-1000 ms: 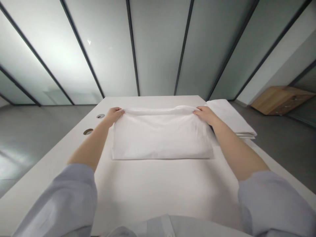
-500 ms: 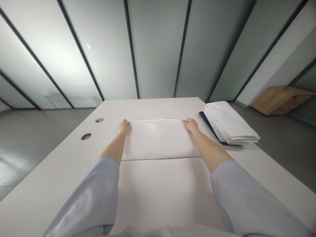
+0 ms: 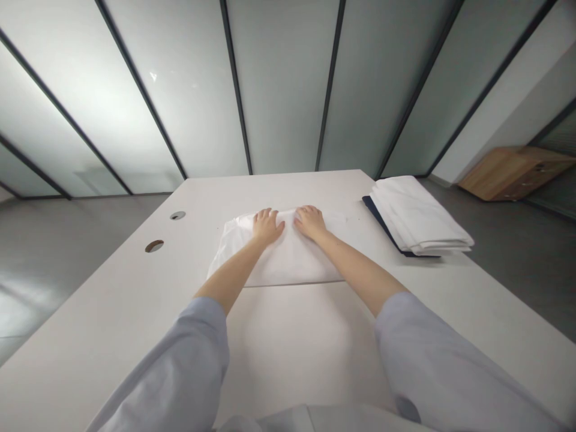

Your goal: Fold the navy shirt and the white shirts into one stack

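A white folded cloth [image 3: 288, 264] lies flat across the middle of the table, its near edge straight and its left end somewhat crinkled. My left hand [image 3: 267, 225] rests palm down on the cloth's far part, fingers spread. Just to the right, my right hand [image 3: 309, 221] lies on the same far part with its fingers stretched forward. A small gap separates the two hands. Neither one grips the cloth; the palms hide patches of it.
The white table [image 3: 112, 312] has two round cable holes at left, one with a metal cover [image 3: 177, 215], one open hole [image 3: 154, 246]. A stack of folded white cloth [image 3: 418, 216] sits on a dark blue item [image 3: 382, 225] at right. Beyond stand frosted glass panels [image 3: 283, 90] and a wooden cabinet [image 3: 508, 174].
Both hands have let go of the cloth's far corners and moved inward to its middle, now lying flat on it. The cloth's left end looks more crinkled.
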Motion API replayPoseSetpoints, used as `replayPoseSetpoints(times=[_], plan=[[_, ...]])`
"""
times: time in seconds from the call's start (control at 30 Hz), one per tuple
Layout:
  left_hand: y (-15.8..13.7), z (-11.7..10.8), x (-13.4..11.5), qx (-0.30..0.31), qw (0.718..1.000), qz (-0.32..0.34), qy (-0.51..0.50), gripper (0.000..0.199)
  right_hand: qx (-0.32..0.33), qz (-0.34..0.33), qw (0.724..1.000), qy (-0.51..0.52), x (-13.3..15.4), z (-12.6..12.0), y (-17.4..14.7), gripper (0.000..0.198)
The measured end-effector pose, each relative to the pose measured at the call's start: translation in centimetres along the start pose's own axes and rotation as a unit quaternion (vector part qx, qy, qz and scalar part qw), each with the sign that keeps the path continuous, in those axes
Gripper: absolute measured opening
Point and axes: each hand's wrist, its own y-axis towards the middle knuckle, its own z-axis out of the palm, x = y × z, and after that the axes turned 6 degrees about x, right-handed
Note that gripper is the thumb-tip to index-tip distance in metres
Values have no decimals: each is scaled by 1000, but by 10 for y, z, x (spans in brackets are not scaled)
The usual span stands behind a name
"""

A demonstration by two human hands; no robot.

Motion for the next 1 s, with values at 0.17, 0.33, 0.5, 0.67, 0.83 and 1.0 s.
replayPoseSetpoints(times=[0.17, 0.33, 0.5, 0.67, 0.83, 1.0], plan=[[-1, 24, -15, 106, 994, -24, 13, 67, 77, 38, 996, -11, 10, 19, -1, 47], [9, 27, 19, 144, 988, -50, 24, 72, 141, 72, 987, -4, -25, 31, 2, 63], [9, 21, 67, 182, 977, -98, 47, 76, 152, 85, 985, -16, -63, 30, -3, 66], [-6, 9, 101, 168, 967, -176, 78, 82, 151, 104, 982, -34, -73, 23, -7, 62], [-10, 0, 64, 108, 986, -107, 76, 77, 87, 58, 994, -42, -21, 10, -1, 51], [-20, 11, 0, 170, 985, -41, -7, 65, 144, 7, 990, 4, 40, 10, -5, 42]])
